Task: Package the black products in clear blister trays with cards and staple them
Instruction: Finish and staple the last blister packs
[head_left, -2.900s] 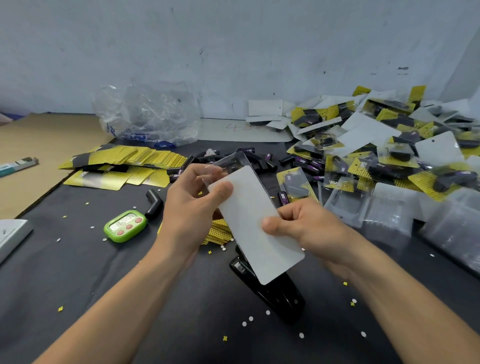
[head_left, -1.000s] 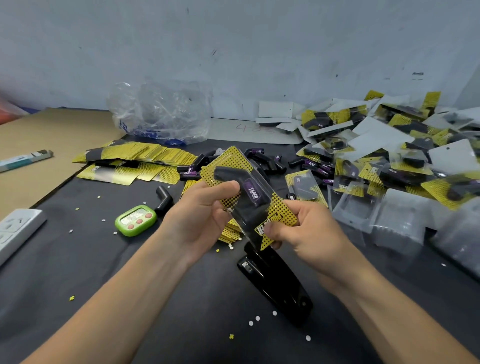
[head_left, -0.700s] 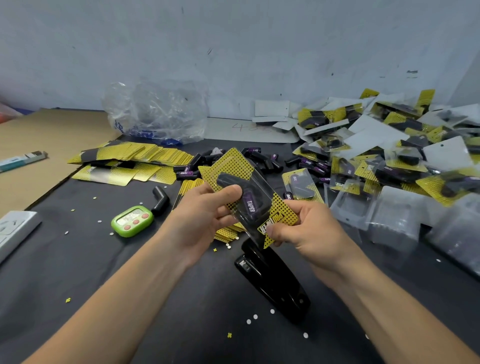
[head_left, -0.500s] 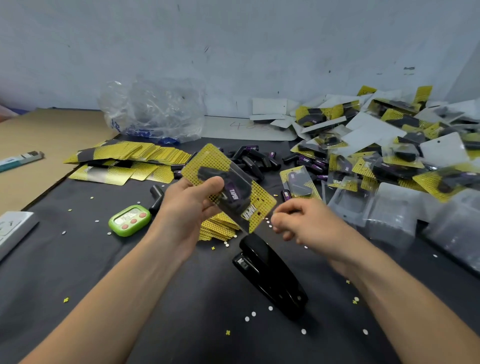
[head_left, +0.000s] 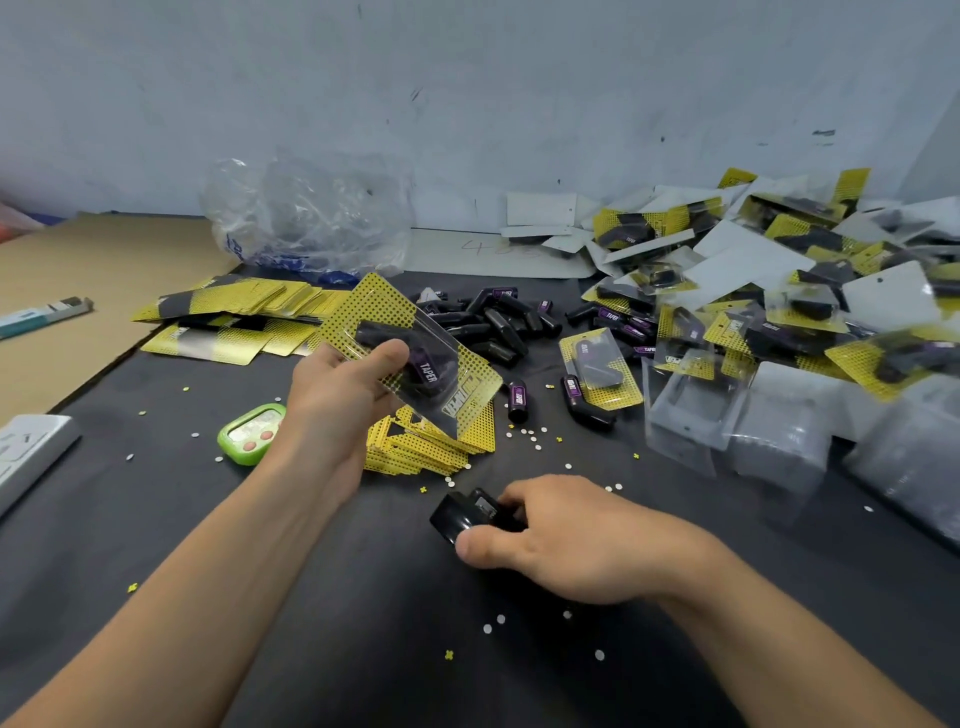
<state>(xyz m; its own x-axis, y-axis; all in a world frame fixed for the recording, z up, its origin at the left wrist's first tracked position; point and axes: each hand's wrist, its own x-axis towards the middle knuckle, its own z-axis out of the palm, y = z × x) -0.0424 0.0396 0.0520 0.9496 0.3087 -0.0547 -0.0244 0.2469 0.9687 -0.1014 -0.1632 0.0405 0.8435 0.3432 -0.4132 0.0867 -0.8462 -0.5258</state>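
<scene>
My left hand (head_left: 340, 395) holds an assembled pack (head_left: 415, 358) up over the mat: a yellow dotted card with a clear blister tray and a black product marked TAPER inside. My thumb lies across the tray's front. Lower down, my right hand (head_left: 561, 540) grips the black stapler (head_left: 457, 514) lying on the mat; only its front end shows past my fingers. Loose black products (head_left: 493, 322) lie in a heap behind the pack. A small stack of yellow cards (head_left: 421, 447) sits under the pack.
A large pile of finished packs (head_left: 779, 291) fills the right side, with empty clear trays (head_left: 737, 426) before it. Fanned yellow cards (head_left: 239, 312) lie at left, a green counter (head_left: 252, 431) beside my left wrist, a crumpled plastic bag (head_left: 311, 218) at the back. Paper dots litter the mat.
My right hand let go of the pack's lower corner, dropped to the mat and took hold of the stapler. My left hand keeps the pack raised, shifted slightly left.
</scene>
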